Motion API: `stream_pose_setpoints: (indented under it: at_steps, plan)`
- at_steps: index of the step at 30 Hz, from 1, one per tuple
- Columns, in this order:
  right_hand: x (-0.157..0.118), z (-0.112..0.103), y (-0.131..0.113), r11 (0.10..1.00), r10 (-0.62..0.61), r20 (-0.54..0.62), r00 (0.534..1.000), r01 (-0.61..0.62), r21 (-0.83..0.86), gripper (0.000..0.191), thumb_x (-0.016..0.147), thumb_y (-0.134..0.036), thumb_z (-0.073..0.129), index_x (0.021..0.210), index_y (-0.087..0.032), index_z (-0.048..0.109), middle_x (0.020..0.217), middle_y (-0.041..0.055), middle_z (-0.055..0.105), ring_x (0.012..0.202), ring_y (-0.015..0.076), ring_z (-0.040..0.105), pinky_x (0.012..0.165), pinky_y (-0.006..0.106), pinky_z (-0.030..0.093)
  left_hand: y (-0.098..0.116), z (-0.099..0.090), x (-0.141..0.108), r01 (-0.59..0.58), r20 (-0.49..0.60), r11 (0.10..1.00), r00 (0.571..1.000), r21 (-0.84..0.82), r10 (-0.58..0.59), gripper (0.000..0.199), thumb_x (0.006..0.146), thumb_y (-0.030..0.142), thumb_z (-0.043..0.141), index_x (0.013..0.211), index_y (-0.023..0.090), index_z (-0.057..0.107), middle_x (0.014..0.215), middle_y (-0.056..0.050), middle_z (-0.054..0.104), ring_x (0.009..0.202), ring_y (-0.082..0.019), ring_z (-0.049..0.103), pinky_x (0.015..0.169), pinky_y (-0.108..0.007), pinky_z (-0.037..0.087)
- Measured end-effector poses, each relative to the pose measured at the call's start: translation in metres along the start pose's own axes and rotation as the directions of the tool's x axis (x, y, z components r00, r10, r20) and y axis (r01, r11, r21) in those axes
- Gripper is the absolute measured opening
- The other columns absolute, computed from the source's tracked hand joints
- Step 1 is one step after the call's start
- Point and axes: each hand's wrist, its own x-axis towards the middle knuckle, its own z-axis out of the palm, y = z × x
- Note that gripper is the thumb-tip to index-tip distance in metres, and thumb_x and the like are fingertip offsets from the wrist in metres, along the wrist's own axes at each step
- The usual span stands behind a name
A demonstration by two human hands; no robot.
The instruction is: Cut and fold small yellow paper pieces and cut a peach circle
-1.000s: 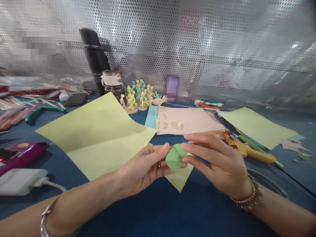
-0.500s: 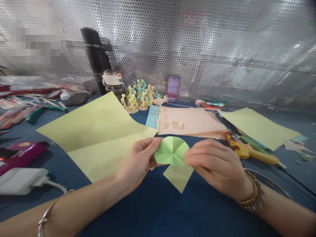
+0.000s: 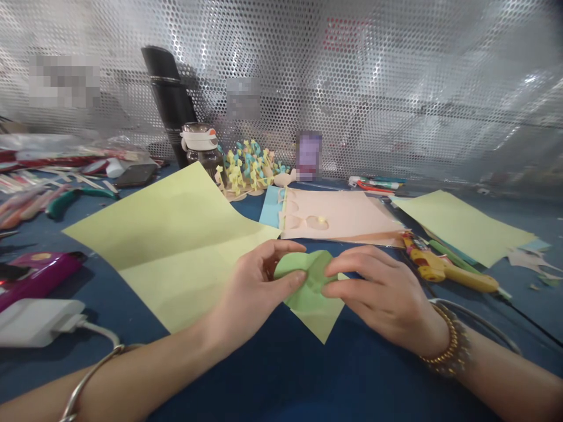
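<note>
A creased round piece of green paper (image 3: 313,275) is held up between both hands, bent along its folds. My left hand (image 3: 264,281) pinches its left side, with the thumb lying across the front. On the right edge, the fingers and thumb of my right hand (image 3: 373,287) are closed on the same paper. Beneath it a small yellow paper square (image 3: 323,328) lies on the blue tabletop, its upper part hidden by the green paper. A large yellow sheet (image 3: 162,240) lies just behind and left of my left hand.
A yellow hot glue gun (image 3: 457,275) lies right of my right hand. Pink sheets (image 3: 347,211) with cut-outs lie behind the hands. Several paper flowers (image 3: 250,167), a lidded bottle (image 3: 200,146) and a black flask (image 3: 169,99) stand at the back. A white adapter (image 3: 37,322) sits at left.
The green paper has gone from spread nearly flat to bent along its creases. My left thumb has moved right onto its front, and my right fingers have shifted slightly left.
</note>
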Motion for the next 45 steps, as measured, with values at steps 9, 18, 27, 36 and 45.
stream_pose_setpoints:
  at_steps: [9,18,27,36,45]
  plan:
    - [0.001,0.001,-0.003,0.999,-0.015,-0.025,1.0,0.014,-0.041,0.015,0.08,-0.006,0.063,0.086,-0.019,0.069,0.084,0.0025,0.067,0.081,0.0149,0.056,0.075,0.027,0.049,-0.001,0.0,0.003,0.031,0.053,0.994,0.998,-0.108,-0.026,0.03,0.076,0.023,0.068,0.104,0.018,0.057,0.08,-0.001,0.066,0.067,-0.011,0.059,0.059,-0.021,0.047]
    - [0.002,-0.002,-0.001,0.996,0.007,-0.051,0.999,-0.011,-0.091,0.021,0.084,-0.007,0.056,0.088,-0.022,0.07,0.109,0.007,0.062,0.098,0.0182,0.056,0.085,0.033,0.047,0.002,0.003,-0.004,0.076,0.098,0.992,0.993,-0.099,-0.066,0.04,0.077,0.024,0.068,0.114,0.02,0.054,0.07,0.002,0.065,0.06,-0.01,0.059,0.054,-0.018,0.045]
    - [0.002,-0.001,-0.002,0.967,0.212,-0.057,0.976,-0.201,0.157,0.009,0.08,-0.011,0.066,0.083,-0.019,0.068,0.111,0.0073,0.064,0.097,0.0165,0.061,0.084,0.028,0.049,-0.003,0.0,-0.004,-0.007,0.147,0.976,0.988,-0.216,0.04,0.022,0.09,0.028,0.054,0.11,0.022,0.06,0.085,0.001,0.067,0.08,-0.01,0.062,0.074,-0.02,0.05]
    - [0.005,0.006,-0.01,0.599,0.665,0.14,0.733,-0.636,0.486,0.015,0.075,-0.026,0.072,0.081,-0.022,0.059,0.072,-0.0028,0.066,0.065,0.0117,0.062,0.059,0.022,0.05,-0.004,0.002,-0.005,0.054,0.163,0.985,0.986,-0.163,-0.027,0.03,0.079,0.024,0.069,0.108,0.021,0.06,0.089,-0.001,0.073,0.083,-0.015,0.068,0.076,-0.023,0.051]
    - [0.009,0.006,-0.005,0.225,0.716,0.413,0.563,-0.746,0.627,0.023,0.066,-0.022,0.078,0.085,-0.02,0.065,0.078,-0.0024,0.072,0.07,0.0112,0.067,0.064,0.018,0.053,-0.005,0.0,-0.002,0.113,0.188,0.982,0.979,-0.154,-0.083,0.026,0.08,0.027,0.068,0.104,0.019,0.063,0.088,-0.003,0.073,0.081,-0.014,0.069,0.074,-0.022,0.052]
